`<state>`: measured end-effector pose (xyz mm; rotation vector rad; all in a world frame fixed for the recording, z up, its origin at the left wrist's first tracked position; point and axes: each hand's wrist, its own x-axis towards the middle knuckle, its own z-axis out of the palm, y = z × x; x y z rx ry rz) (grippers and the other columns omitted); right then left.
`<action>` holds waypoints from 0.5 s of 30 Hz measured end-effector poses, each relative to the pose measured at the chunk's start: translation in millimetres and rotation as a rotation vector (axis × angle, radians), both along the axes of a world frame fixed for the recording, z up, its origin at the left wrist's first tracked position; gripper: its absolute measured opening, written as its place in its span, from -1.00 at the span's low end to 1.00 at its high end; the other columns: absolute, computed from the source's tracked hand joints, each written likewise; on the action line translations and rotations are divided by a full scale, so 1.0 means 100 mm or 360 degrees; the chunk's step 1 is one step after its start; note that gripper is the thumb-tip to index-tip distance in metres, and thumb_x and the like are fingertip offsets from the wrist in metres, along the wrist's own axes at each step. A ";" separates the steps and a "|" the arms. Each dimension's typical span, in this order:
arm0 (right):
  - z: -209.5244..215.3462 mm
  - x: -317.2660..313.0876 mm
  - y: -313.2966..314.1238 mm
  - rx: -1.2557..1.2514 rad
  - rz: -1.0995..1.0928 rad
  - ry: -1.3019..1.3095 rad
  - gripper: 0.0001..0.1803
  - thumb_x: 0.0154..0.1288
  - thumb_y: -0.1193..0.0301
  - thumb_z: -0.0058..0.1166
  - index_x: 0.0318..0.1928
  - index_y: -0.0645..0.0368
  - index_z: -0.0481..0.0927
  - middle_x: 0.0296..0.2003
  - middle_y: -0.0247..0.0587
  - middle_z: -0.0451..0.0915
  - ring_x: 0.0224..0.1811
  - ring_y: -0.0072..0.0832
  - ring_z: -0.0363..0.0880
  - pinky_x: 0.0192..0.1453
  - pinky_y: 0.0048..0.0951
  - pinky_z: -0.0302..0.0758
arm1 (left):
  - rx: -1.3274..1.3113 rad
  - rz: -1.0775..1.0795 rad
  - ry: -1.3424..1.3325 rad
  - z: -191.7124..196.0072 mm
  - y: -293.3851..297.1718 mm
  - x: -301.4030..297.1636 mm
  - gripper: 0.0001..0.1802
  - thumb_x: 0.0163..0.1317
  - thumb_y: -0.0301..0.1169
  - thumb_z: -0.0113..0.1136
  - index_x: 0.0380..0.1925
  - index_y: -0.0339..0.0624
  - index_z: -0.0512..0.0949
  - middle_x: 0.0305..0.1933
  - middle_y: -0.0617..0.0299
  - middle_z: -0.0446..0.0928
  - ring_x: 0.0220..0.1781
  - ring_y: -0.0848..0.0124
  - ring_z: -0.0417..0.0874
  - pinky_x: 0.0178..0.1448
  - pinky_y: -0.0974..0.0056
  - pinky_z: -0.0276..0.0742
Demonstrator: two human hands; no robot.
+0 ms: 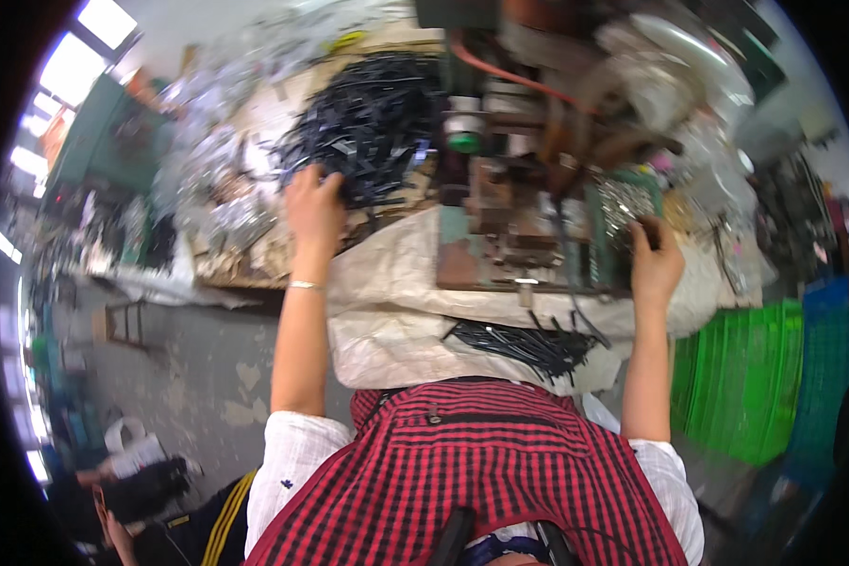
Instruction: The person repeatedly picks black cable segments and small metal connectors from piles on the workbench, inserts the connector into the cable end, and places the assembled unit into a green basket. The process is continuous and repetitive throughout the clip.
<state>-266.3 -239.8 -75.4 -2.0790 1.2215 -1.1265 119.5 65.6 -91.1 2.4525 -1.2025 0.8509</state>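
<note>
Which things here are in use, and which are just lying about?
In use:
- heap of thin black strips, under the left hand
- rusty green bench press machine
- pile of small shiny metal pieces, by the right hand

Lying about:
- green plastic crate
- blue crate
- clear plastic bags

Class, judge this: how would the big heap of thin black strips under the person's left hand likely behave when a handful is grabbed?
The heap of thin black strips lies criss-crossed and tangled, so strips would probably snag and drag neighbours along. Each strip looks slim, so a handful is likely light. The left hand rests on the heap's edge, where loose pieces may slide off, as some already lie on the white sacking.
</note>
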 end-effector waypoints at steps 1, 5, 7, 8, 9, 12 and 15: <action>0.03 -0.09 0.04 0.0195 0.0008 -0.0037 -0.81 0.33 0.37 0.36 -0.15 0.24 0.75 -0.35 -0.19 0.75 -0.31 -0.50 0.69 -0.14 -0.43 0.57 | -0.0081 -0.0124 -0.0011 -0.05 0.01 0.08 -0.74 0.02 -0.56 0.31 -0.25 -0.05 0.73 -0.12 0.17 0.61 -0.01 0.12 0.61 0.05 0.06 0.51; 0.11 -0.39 0.17 0.0652 0.0025 -0.0374 -0.83 0.34 0.44 0.35 -0.17 0.32 0.76 -0.37 -0.38 0.71 -0.34 -0.68 0.61 -0.18 -0.56 0.53 | -0.0239 -0.0170 -0.0152 0.07 0.02 0.14 -0.81 0.17 -0.55 0.28 -0.20 -0.10 0.69 -0.07 0.21 0.70 -0.08 0.17 0.68 0.03 0.13 0.56; 0.14 -0.41 0.20 0.0742 0.0118 -0.0500 -0.84 0.34 0.47 0.35 -0.17 0.33 0.77 -0.35 -0.36 0.73 -0.32 -0.66 0.62 -0.16 -0.56 0.54 | -0.0325 -0.0157 -0.0122 0.16 -0.04 0.20 -0.81 0.20 -0.53 0.30 -0.17 -0.11 0.70 -0.06 0.20 0.71 -0.08 0.14 0.70 0.04 0.12 0.58; 0.25 -0.34 0.26 0.0753 0.0182 -0.0529 -0.85 0.34 0.48 0.35 -0.17 0.33 0.77 -0.33 -0.34 0.74 -0.31 -0.66 0.63 -0.14 -0.56 0.54 | -0.0369 -0.0148 -0.0108 0.20 -0.06 0.23 -0.81 0.21 -0.52 0.32 -0.16 -0.12 0.70 -0.05 0.19 0.72 -0.07 0.13 0.71 0.04 0.12 0.59; 0.37 -0.24 0.32 0.0765 0.0259 -0.0560 -0.85 0.33 0.49 0.34 -0.17 0.33 0.78 -0.32 -0.32 0.76 -0.30 -0.65 0.63 -0.13 -0.57 0.55 | -0.0360 -0.0112 -0.0024 0.23 -0.07 0.24 -0.79 0.30 -0.52 0.31 -0.06 -0.15 0.66 -0.08 0.20 0.71 -0.14 0.26 0.72 -0.01 0.23 0.60; 0.85 0.20 0.50 0.0613 0.0454 -0.0506 -0.84 0.34 0.50 0.33 -0.13 0.32 0.78 -0.26 -0.28 0.78 -0.25 -0.64 0.66 -0.08 -0.57 0.56 | -0.1097 -0.0378 0.0897 0.25 -0.38 -0.05 -0.76 0.37 -0.56 0.26 0.01 -0.15 0.60 -0.11 0.23 0.69 -0.18 0.48 0.67 -0.13 0.41 0.53; 0.83 0.54 0.47 0.0455 0.0460 -0.0492 -0.84 0.34 0.50 0.32 -0.12 0.32 0.78 -0.26 -0.28 0.78 -0.22 -0.64 0.68 -0.07 -0.58 0.56 | -0.1284 -0.0595 0.1424 0.35 -0.55 -0.55 -0.82 0.51 -0.45 0.18 0.04 -0.25 0.55 -0.23 0.27 0.69 -0.33 0.63 0.62 -0.31 0.50 0.49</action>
